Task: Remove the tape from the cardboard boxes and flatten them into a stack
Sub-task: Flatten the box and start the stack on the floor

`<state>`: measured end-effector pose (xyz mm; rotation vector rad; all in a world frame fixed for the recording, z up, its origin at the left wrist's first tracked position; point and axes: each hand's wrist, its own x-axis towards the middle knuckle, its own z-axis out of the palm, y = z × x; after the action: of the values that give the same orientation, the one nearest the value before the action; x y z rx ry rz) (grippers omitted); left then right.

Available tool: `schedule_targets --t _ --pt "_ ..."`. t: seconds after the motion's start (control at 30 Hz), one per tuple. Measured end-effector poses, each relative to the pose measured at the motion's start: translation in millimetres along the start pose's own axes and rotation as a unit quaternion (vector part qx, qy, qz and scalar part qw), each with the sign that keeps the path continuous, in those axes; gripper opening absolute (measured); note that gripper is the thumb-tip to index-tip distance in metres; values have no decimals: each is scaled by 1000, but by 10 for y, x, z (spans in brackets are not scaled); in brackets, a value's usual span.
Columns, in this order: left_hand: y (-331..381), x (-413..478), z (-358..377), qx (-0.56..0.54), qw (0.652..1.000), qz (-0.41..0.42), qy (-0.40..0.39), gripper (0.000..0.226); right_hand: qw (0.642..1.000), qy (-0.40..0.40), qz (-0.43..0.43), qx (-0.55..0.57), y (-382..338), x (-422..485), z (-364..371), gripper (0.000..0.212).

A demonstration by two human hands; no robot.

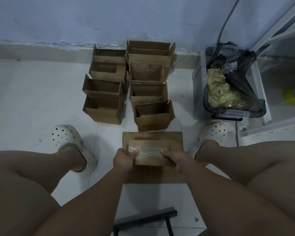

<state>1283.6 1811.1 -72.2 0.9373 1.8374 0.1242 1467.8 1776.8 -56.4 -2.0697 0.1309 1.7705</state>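
Note:
I hold a small taped cardboard box (pixel 150 154) between my knees, above a flattened cardboard sheet (pixel 175 138) on the floor. Clear tape (pixel 148 148) runs along the box's top seam, and a "2" is written near its right end. My left hand (pixel 123 159) grips the box's left end with the thumb on the tape. My right hand (pixel 173 160) grips the right end. Several open cardboard boxes (pixel 128 86) stand in two rows beyond, reaching to the wall.
A clear bin (pixel 232 114) lined with a black bag holds crumpled tape, to the right of the boxes. A white shelf frame (pixel 269 40) stands at far right. My feet in white clogs (pixel 66 137) flank the flattened sheet. A black stool frame (pixel 143 220) is below me.

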Motion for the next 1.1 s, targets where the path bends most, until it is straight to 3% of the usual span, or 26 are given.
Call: schedule_targets --t 0.17,0.3,0.4,0.47,0.57,0.67,0.83,0.97,1.1 --pt "24 -13 9 1 1000 2 3 35 994 -25 -7 106 54 -56 -94 18" --pt "69 -49 11 22 1000 11 4 35 986 0 -4 169 76 -96 -115 17" --pt "101 -146 47 116 987 93 53 42 988 4 0 151 89 -86 -93 14" --pt "101 -211 91 237 936 235 109 42 992 3 -1 125 101 -82 -61 19" --pt "16 -261 259 412 827 381 27 57 995 8 -8 100 118 -81 -35 23" --pt "-77 -278 369 439 826 354 -12 68 995 16 -16 97 139 -63 -53 23" --pt "50 -238 348 477 805 350 -44 65 993 9 3 116 122 -17 -61 6" --pt "62 -282 352 497 801 330 -51 66 997 17 27 77 154 36 -35 22" --pt "51 -243 315 498 800 331 -53 65 998 16 20 60 101 74 2 22"
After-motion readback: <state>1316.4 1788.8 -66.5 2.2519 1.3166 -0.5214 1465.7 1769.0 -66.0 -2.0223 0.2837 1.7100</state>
